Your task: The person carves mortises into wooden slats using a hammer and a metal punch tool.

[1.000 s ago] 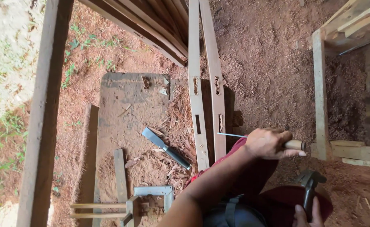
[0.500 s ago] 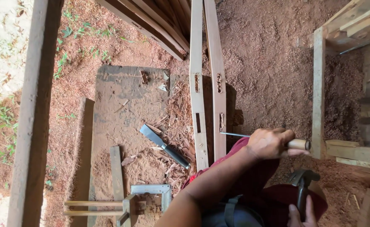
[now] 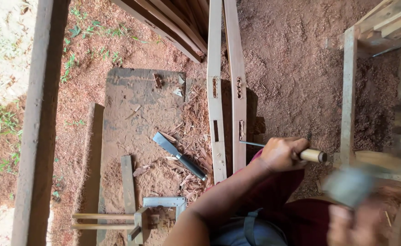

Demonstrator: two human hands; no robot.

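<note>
My left hand (image 3: 282, 154) grips a wooden-handled chisel (image 3: 312, 155), its blade at the mortised rail (image 3: 238, 109), so my right hand (image 3: 353, 223), closed around the blurred hammer (image 3: 350, 184), can strike it.

Single head camera, looking steeply down, close.

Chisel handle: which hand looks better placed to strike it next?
Probably the right hand: it holds a blurred hammer close to the free handle end of the chisel. The left hand is wrapped round the chisel, its blade tip at the plank.
</note>
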